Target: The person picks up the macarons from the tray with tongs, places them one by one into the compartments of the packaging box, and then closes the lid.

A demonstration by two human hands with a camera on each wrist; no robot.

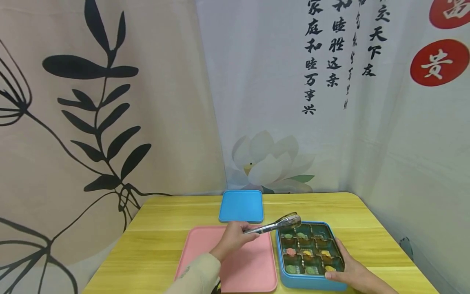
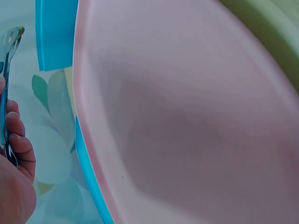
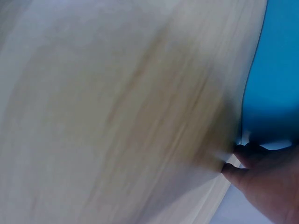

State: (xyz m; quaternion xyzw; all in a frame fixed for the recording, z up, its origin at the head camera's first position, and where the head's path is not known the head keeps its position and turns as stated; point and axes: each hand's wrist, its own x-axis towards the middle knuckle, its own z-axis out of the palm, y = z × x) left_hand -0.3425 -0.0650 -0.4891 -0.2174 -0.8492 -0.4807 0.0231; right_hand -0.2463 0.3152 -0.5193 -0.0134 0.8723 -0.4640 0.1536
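Observation:
My left hand (image 1: 234, 237) grips metal food tongs (image 1: 273, 226) by the handle end, above the pink tray (image 1: 251, 267). The head of the tongs hangs over the far left corner of a blue box (image 1: 312, 282). Inside that box is a dark divided insert (image 1: 313, 241) with small green, yellow and pink pieces in its compartments. My right hand (image 1: 354, 270) holds the box at its near right corner, thumb on the rim and fingers along the side. In the left wrist view, fingers curl round the tongs (image 2: 5, 93). Nothing shows between the tongs' tips.
Behind the pink tray lies a flat blue tray or lid (image 1: 241, 206). Everything stands on a yellow wood-grain table (image 1: 154, 232). A printed curtain (image 1: 176, 102) hangs behind the table and along its right side.

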